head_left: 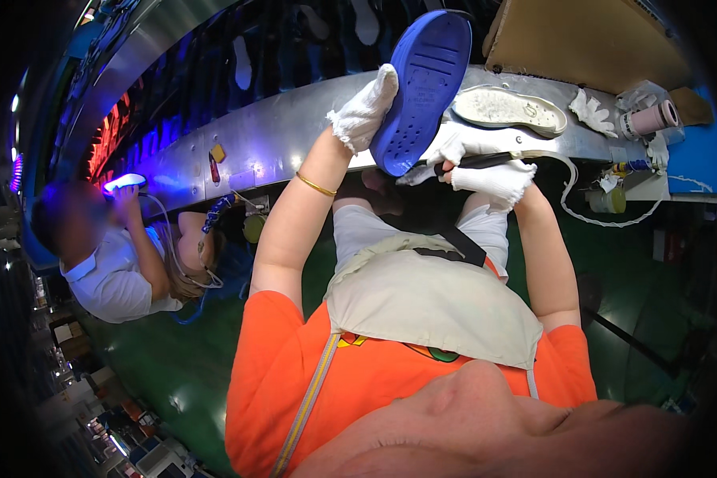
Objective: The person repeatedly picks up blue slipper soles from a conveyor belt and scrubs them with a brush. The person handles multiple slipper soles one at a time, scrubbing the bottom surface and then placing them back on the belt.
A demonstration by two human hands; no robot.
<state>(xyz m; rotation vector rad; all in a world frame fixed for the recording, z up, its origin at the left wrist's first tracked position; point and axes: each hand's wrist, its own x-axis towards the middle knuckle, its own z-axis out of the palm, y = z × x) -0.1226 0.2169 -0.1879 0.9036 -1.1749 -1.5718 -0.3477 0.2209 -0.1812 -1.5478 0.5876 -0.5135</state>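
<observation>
My left hand, in a white knit glove, grips a blue shoe sole by its left edge. The sole is held tilted up above the bench edge, its underside with slots, small holes and moulded marks facing me. My right hand, also gloved in white with bare fingertips showing, is closed around a black-handled tool. A white cord runs off from the handle's right end. The tool's working end lies near the sole's lower tip and cannot be made out clearly. A white sole rests on the bench just beyond.
The metal bench curves across in front. On it lie a loose white glove, a pink tumbler and a yellow block. Dark soles move or hang behind. At left a seated person holds a glowing lamp-like device.
</observation>
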